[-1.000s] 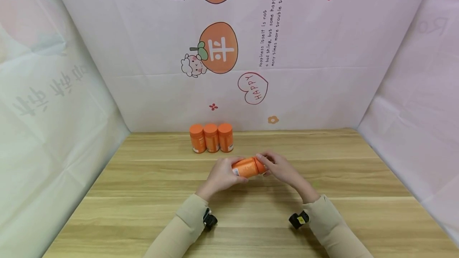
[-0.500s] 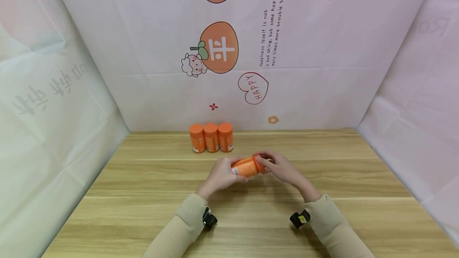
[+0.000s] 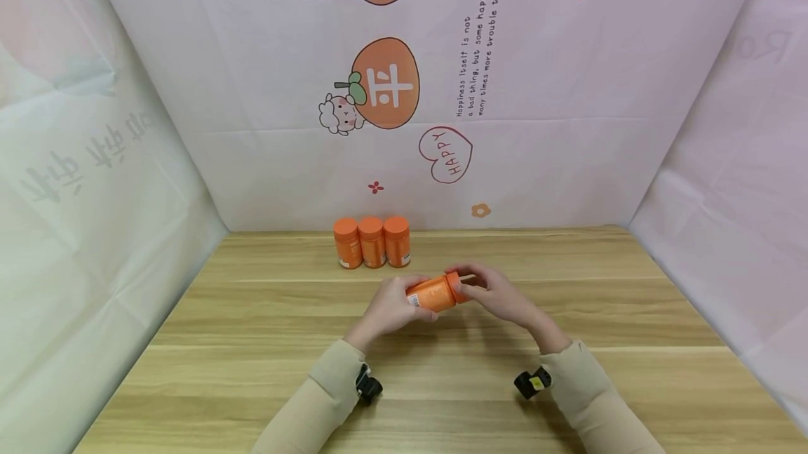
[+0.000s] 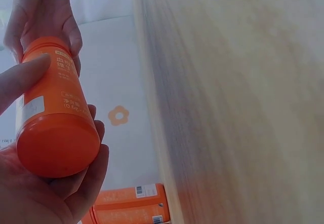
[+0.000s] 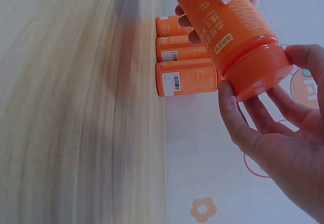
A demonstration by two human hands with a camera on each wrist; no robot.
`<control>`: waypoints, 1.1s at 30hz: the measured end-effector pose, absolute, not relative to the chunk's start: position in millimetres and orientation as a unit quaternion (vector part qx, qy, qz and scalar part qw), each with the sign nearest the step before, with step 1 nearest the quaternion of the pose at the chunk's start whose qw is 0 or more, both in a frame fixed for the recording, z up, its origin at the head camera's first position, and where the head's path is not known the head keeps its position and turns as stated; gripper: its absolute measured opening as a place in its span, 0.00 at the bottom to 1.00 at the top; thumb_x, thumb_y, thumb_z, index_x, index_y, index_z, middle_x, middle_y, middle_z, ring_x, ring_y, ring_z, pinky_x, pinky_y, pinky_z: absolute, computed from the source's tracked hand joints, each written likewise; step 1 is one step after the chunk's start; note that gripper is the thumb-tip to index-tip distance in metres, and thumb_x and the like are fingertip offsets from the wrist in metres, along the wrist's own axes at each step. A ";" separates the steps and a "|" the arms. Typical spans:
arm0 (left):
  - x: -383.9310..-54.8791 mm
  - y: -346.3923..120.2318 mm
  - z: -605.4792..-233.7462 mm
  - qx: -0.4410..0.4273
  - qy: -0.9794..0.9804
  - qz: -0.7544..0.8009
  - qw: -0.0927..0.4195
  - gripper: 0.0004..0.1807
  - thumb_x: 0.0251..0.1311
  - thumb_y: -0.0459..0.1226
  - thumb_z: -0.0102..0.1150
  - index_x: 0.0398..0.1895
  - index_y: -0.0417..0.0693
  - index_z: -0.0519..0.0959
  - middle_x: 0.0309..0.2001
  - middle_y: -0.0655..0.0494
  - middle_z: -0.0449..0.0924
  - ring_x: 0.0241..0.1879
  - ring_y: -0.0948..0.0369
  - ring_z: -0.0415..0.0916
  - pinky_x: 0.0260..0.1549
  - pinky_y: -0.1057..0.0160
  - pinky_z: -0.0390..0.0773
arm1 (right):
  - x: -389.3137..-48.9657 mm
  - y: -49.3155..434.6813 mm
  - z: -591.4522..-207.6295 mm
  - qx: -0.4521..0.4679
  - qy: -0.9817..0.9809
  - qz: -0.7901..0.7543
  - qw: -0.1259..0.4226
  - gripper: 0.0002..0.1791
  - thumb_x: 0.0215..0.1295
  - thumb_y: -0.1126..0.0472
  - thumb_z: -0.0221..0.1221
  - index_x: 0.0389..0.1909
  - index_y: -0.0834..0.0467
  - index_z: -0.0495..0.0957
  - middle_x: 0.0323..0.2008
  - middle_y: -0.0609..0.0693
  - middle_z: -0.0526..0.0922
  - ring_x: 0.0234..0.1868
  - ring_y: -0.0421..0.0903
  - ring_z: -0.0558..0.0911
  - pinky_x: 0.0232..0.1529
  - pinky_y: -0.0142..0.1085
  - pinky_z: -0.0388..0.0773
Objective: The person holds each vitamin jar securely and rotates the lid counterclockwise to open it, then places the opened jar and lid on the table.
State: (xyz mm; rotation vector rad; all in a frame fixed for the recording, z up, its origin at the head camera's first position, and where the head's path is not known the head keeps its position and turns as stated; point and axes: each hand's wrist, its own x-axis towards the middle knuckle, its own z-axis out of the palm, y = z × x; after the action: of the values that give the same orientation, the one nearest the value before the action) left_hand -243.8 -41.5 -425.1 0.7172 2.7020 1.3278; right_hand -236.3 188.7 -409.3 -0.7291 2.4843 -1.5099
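An orange bottle [image 3: 433, 295] is held tilted nearly on its side above the table, its cap [image 5: 259, 72] pointing right. My left hand [image 3: 393, 305] grips the body, thumb on the near side and fingers wrapped beneath, as the left wrist view shows from the bottle's base [image 4: 58, 145]. The right hand [image 3: 501, 296] holds the cap by its rim, thumb and fingers curled around it in the right wrist view. The cap sits on the bottle's neck. Whether it is loose I cannot tell.
Three matching orange bottles [image 3: 372, 243] stand upright side by side at the table's back edge, left of the hands. Behind them rises a white printed cloth [image 3: 303, 180], with more cloth on both sides. The wooden table [image 3: 252, 342] spreads around the arms.
The right hand has shifted its fingers round the cap, and its wrist has moved slightly right. More of the cap shows now. The left hand and bottle body are almost still.
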 end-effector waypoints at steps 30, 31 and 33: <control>-241.1 -42.8 -422.9 0.220 0.863 0.452 0.054 0.33 0.36 0.46 0.75 0.53 0.54 0.80 0.40 0.59 0.81 0.35 0.61 0.74 0.35 0.61 0.74 | -234.1 198.9 -409.4 -0.277 0.761 -0.579 0.096 0.25 0.61 0.62 0.62 0.60 0.57 0.70 0.61 0.57 0.72 0.64 0.56 0.69 0.49 0.34 0.78; -241.3 -42.9 -423.1 0.221 0.863 0.452 0.054 0.33 0.36 0.46 0.76 0.53 0.54 0.80 0.40 0.59 0.81 0.35 0.61 0.74 0.34 0.61 0.74 | -233.9 199.0 -409.3 -0.277 0.760 -0.580 0.096 0.26 0.61 0.62 0.62 0.60 0.58 0.70 0.61 0.57 0.72 0.64 0.56 0.69 0.49 0.34 0.78; -241.2 -42.9 -423.3 0.222 0.863 0.451 0.053 0.33 0.36 0.46 0.76 0.53 0.53 0.80 0.40 0.59 0.81 0.35 0.61 0.74 0.34 0.61 0.74 | -233.4 199.0 -409.0 -0.277 0.760 -0.580 0.096 0.25 0.61 0.63 0.62 0.60 0.58 0.70 0.61 0.57 0.72 0.63 0.56 0.69 0.50 0.34 0.77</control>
State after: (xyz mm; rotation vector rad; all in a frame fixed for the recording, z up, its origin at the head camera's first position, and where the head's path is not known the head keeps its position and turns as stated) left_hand -241.2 -42.9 -423.3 0.6752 2.6216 1.3718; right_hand -233.4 199.0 -409.0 -0.8196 2.2520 -1.7203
